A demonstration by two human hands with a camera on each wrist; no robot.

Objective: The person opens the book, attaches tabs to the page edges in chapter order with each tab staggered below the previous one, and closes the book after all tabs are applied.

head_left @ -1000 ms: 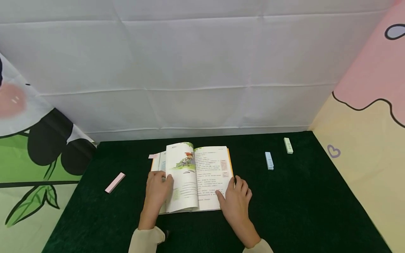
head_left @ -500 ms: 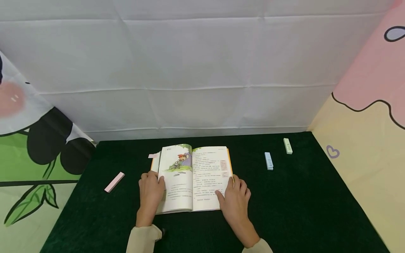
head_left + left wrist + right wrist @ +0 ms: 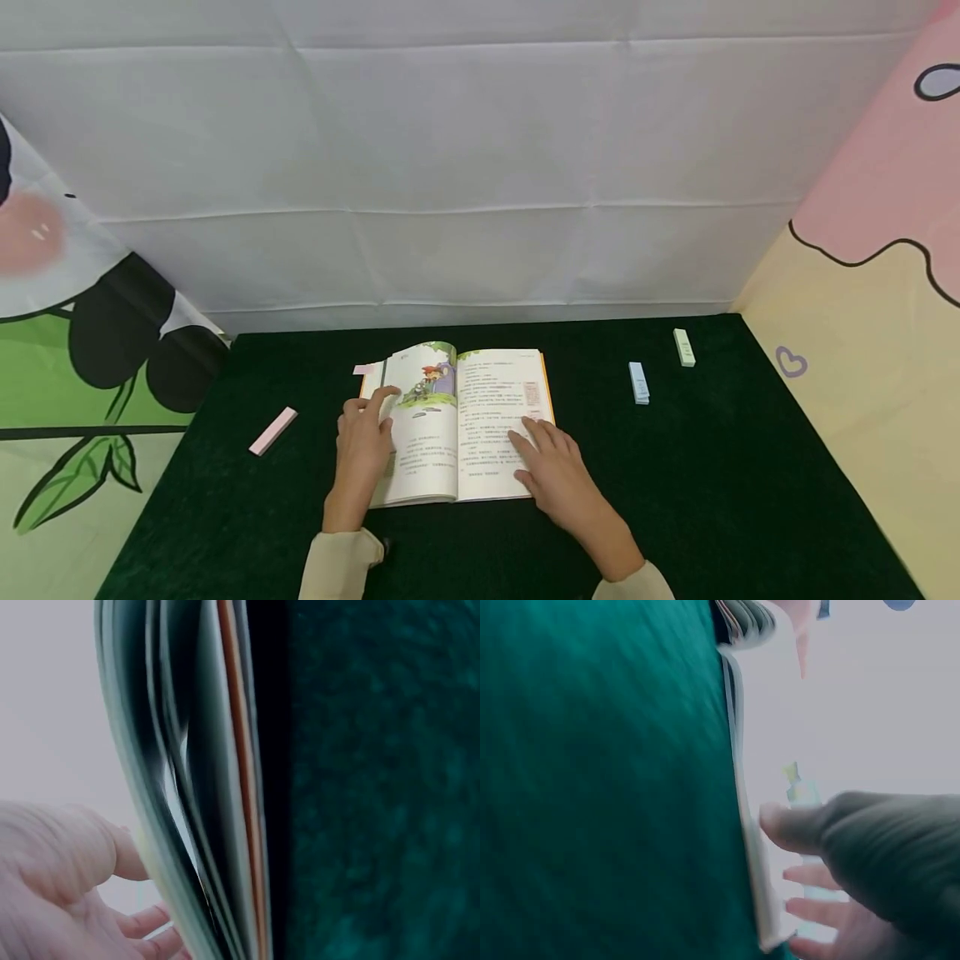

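An illustrated book (image 3: 487, 425) lies open on the dark green cloth in the head view. My left hand (image 3: 363, 437) is at the outer side of the left page, with the index finger extended onto the paper below the coloured picture. In the left wrist view, this hand (image 3: 60, 877) is beside the curved stack of pages (image 3: 202, 795). My right hand (image 3: 558, 483) reaches over the lower outer part of the right page, its fingers spread. The right wrist view shows its thumb (image 3: 795, 825) and fingers above the white page (image 3: 769, 742).
A pink tab (image 3: 363, 369) sticks out at the book's upper left. A pink strip pad (image 3: 273, 431) lies to the left on the green cloth (image 3: 712, 483). Blue strips (image 3: 639, 383) and a pale green strip pad (image 3: 684, 347) are at the right, near the white backdrop (image 3: 480, 167).
The raised left page has gone down to the left. My left index finger has moved onto the page, and my right hand has shifted from the book's right edge onto the right page.
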